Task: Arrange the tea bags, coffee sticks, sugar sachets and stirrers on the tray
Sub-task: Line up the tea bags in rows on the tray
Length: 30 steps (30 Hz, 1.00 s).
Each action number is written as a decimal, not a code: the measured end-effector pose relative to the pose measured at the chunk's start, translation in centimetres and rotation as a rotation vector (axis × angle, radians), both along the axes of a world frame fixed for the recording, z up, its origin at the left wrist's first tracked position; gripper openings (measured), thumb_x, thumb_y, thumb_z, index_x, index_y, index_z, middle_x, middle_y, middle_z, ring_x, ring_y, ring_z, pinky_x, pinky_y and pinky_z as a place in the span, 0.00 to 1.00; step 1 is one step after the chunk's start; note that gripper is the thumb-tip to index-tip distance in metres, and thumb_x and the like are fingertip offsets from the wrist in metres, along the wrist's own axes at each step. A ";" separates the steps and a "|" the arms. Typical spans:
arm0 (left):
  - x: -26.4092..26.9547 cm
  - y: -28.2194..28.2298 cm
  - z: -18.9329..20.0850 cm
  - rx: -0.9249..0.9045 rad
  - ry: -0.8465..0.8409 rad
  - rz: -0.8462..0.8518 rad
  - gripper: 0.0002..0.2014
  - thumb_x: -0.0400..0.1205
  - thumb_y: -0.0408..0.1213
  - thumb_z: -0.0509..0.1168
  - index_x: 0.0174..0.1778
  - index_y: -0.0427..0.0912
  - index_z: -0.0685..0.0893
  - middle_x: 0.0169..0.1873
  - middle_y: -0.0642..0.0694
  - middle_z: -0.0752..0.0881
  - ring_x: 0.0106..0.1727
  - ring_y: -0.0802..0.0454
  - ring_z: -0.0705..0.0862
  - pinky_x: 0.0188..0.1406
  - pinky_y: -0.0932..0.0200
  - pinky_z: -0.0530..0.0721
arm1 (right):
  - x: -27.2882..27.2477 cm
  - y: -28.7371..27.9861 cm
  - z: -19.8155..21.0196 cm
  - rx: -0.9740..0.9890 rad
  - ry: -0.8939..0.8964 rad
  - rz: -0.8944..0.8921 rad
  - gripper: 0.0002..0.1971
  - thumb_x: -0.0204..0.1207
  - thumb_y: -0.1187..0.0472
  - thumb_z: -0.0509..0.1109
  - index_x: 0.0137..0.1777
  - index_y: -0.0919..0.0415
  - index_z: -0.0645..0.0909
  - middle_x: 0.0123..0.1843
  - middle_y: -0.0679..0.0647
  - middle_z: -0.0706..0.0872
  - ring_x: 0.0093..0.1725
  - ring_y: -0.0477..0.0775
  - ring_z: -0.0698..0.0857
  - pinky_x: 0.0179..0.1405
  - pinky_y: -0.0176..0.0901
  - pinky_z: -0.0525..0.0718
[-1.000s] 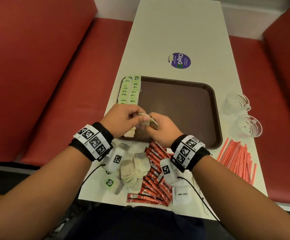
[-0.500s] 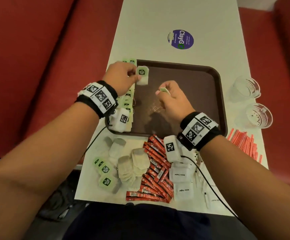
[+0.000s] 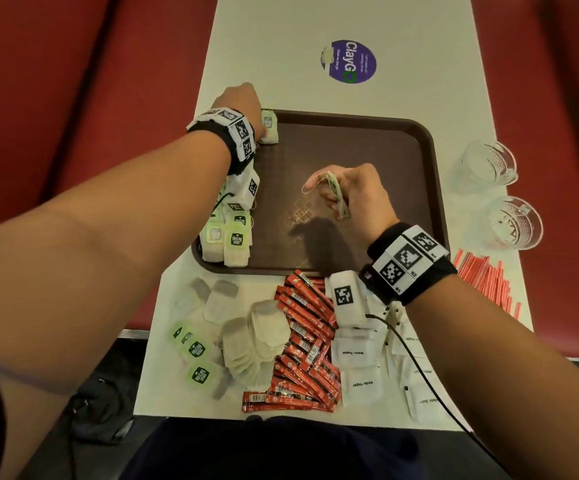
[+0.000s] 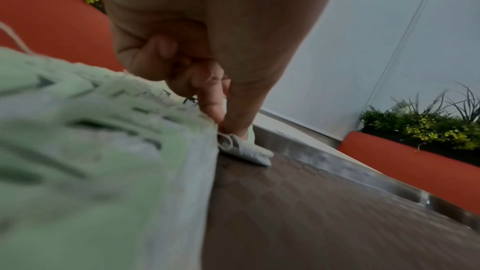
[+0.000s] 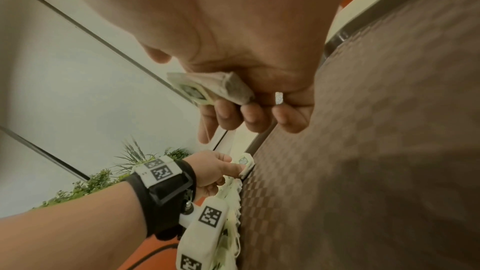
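Note:
A brown tray (image 3: 402, 188) lies on the white table. A row of green-tagged tea bags (image 3: 234, 237) runs along its left edge. At the tray's far left corner my left hand (image 3: 243, 102) pinches a tea bag (image 3: 269, 128) that lies on the tray floor; thumb and forefinger meet on that tea bag (image 4: 246, 148). Over the tray's middle my right hand (image 3: 350, 192) grips another tea bag (image 3: 338, 197) edge-up, its string looping out. Loose tea bags (image 3: 256, 341), red coffee sticks (image 3: 305, 348), white sugar sachets (image 3: 360, 370) and red stirrers (image 3: 485, 282) lie on the table.
Two glass cups (image 3: 488, 164) (image 3: 514, 223) stand right of the tray. A round purple sticker (image 3: 348, 62) is on the far table. Red bench seats (image 3: 73, 98) flank the table. A cable (image 3: 416, 358) runs from my right wrist across the sachets.
My hands parted from the tray's near edge. The left one carried a tea bag to the far left corner and lowered it onto the tray. The right one holds its tea bag over the tray.

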State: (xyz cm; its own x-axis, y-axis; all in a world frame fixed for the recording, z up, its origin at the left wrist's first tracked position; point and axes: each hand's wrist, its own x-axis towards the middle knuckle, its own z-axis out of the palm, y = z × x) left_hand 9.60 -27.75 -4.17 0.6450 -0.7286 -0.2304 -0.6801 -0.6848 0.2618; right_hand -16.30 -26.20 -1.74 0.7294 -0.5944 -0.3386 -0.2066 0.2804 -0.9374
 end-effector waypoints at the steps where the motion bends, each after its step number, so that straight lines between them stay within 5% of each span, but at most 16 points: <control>1: 0.1 -0.2 0.0 0.012 -0.012 -0.001 0.23 0.74 0.40 0.78 0.62 0.40 0.80 0.58 0.39 0.86 0.56 0.37 0.85 0.48 0.50 0.82 | -0.1 -0.1 0.0 -0.013 0.006 -0.003 0.28 0.74 0.51 0.44 0.42 0.61 0.86 0.33 0.54 0.63 0.33 0.54 0.63 0.39 0.50 0.64; 6: -0.4 -0.5 0.6 0.009 -0.016 -0.143 0.12 0.78 0.41 0.73 0.56 0.43 0.87 0.53 0.45 0.88 0.55 0.42 0.86 0.49 0.53 0.81 | 0.2 -0.7 0.3 -0.212 0.196 0.007 0.20 0.72 0.54 0.50 0.34 0.54 0.84 0.28 0.44 0.74 0.33 0.47 0.72 0.35 0.41 0.69; 8: -0.8 -0.5 0.6 0.053 0.026 -0.203 0.10 0.76 0.43 0.75 0.52 0.46 0.91 0.52 0.48 0.89 0.53 0.45 0.86 0.51 0.54 0.84 | 0.2 -0.9 0.2 -0.326 0.252 0.041 0.15 0.79 0.59 0.53 0.38 0.56 0.81 0.34 0.43 0.79 0.37 0.46 0.75 0.39 0.41 0.72; 12: -1.0 0.1 0.9 0.127 0.052 -0.217 0.09 0.76 0.45 0.74 0.49 0.47 0.92 0.49 0.47 0.91 0.51 0.44 0.88 0.51 0.51 0.87 | 0.3 -0.6 -0.1 -0.365 0.281 0.045 0.07 0.76 0.58 0.60 0.46 0.50 0.80 0.47 0.51 0.85 0.47 0.56 0.84 0.49 0.56 0.84; 15: -1.1 0.6 1.5 0.013 0.069 -0.251 0.11 0.80 0.48 0.70 0.51 0.48 0.91 0.50 0.50 0.90 0.52 0.47 0.86 0.50 0.55 0.83 | 0.1 -0.6 0.3 -0.473 0.308 0.074 0.07 0.83 0.63 0.65 0.56 0.52 0.81 0.52 0.50 0.86 0.51 0.53 0.86 0.51 0.49 0.87; 19: -2.4 2.2 4.1 -0.270 0.212 -0.325 0.10 0.83 0.50 0.68 0.54 0.53 0.90 0.49 0.56 0.88 0.48 0.65 0.82 0.55 0.62 0.78 | 0.2 -1.0 0.3 -0.535 0.269 0.034 0.07 0.83 0.61 0.69 0.59 0.53 0.83 0.53 0.51 0.88 0.53 0.50 0.87 0.57 0.46 0.87; 23: -4.6 5.1 6.2 -0.358 0.322 -0.538 0.10 0.81 0.35 0.72 0.57 0.51 0.89 0.48 0.58 0.86 0.38 0.81 0.78 0.42 0.83 0.69 | 0.8 -1.5 0.1 -0.420 0.203 -0.012 0.12 0.84 0.66 0.67 0.64 0.53 0.79 0.46 0.46 0.88 0.49 0.48 0.88 0.60 0.54 0.88; 27: -6.0 7.3 6.1 -0.356 0.333 -0.725 0.18 0.76 0.32 0.74 0.60 0.53 0.88 0.53 0.55 0.83 0.40 0.71 0.76 0.40 0.74 0.71 | 1.3 -1.6 0.1 -0.340 0.150 0.004 0.15 0.84 0.66 0.66 0.65 0.50 0.69 0.40 0.49 0.89 0.42 0.57 0.88 0.52 0.64 0.87; 30: -6.3 8.0 5.7 -0.401 0.351 -0.721 0.11 0.76 0.36 0.76 0.53 0.51 0.90 0.53 0.53 0.84 0.43 0.69 0.77 0.43 0.68 0.74 | 1.7 -1.4 0.0 -0.296 0.121 -0.003 0.10 0.82 0.61 0.67 0.57 0.47 0.71 0.40 0.50 0.90 0.39 0.60 0.87 0.50 0.72 0.86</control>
State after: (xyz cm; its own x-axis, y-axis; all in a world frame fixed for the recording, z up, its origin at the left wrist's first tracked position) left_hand 3.34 -19.75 1.56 -0.0602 -0.9977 0.0308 -0.7456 0.0655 0.6632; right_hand -14.57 -27.59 -1.73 0.6928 -0.6820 -0.2343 -0.3208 -0.0005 -0.9471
